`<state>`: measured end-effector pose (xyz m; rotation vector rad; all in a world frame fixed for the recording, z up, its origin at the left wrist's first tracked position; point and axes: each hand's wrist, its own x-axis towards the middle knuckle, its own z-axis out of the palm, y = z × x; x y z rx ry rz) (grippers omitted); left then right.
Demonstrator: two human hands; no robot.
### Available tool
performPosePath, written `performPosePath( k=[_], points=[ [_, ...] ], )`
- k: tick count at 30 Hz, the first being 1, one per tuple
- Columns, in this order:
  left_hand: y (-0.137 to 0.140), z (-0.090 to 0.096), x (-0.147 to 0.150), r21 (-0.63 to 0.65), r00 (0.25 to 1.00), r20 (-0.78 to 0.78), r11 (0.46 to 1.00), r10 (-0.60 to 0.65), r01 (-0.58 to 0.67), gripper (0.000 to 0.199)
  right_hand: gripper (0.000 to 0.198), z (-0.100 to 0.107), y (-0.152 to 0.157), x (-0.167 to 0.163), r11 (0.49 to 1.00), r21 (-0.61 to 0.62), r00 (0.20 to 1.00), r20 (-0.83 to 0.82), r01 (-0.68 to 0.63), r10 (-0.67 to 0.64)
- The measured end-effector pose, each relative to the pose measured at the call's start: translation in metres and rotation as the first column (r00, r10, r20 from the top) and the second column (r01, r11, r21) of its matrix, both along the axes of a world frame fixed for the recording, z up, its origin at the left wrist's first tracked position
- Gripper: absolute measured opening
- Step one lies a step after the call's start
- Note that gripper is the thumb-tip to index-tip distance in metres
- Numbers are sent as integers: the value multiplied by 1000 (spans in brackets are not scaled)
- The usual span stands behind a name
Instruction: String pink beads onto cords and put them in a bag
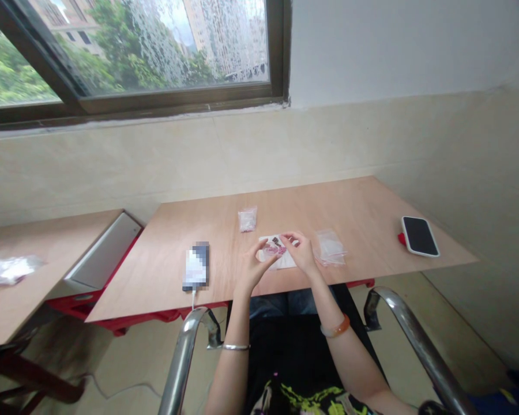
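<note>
My left hand (254,270) is held over the left edge of a white sheet (288,261), its thumb and forefinger curved apart with nothing visible between them. Small pink pieces (273,248) and a few dark pieces (277,241) lie on the sheet, seen through that gap. Above the sheet's right side, the fingertips of my right hand (300,251) are pinched together; whatever they may hold is too small to make out. To the right of that hand is a stack of clear plastic bags (331,248). Farther back stands a small clear bag with pale contents (247,220).
A phone-like device (196,266), blurred out and with a white cable, rests on the wooden table (138,271) at left. Another white-framed phone (420,236) lies far right. Metal armrests (184,360) flank me. A second table (21,300) holds plastic packets (8,270).
</note>
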<state>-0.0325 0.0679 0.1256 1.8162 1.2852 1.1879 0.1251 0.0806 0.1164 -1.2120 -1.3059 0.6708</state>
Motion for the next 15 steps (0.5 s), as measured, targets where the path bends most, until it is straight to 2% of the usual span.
performPosePath(
  k=[3,5,7,11,15],
  points=[
    [0,0,2,20,1000,10,1000,-19,19,47,24,8,-5,-2,993,-14,993,18,-116,117],
    [0,-1,2,17,1000,20,1000,-23,23,46,26,7,-5,-3,993,-33,993,4,-116,117],
    [0,-1,1,4,1000,23,1000,-20,20,46,29,2,-2,-1,997,-45,998,-18,-63,62],
    [1,-1,0,-12,1000,20,1000,-22,22,47,26,-21,6,3,996,-79,999,32,32,-29],
    [1,-1,0,-13,999,12,999,-32,33,47,15,-57,11,1,981,-186,978,208,53,-13]
  ],
)
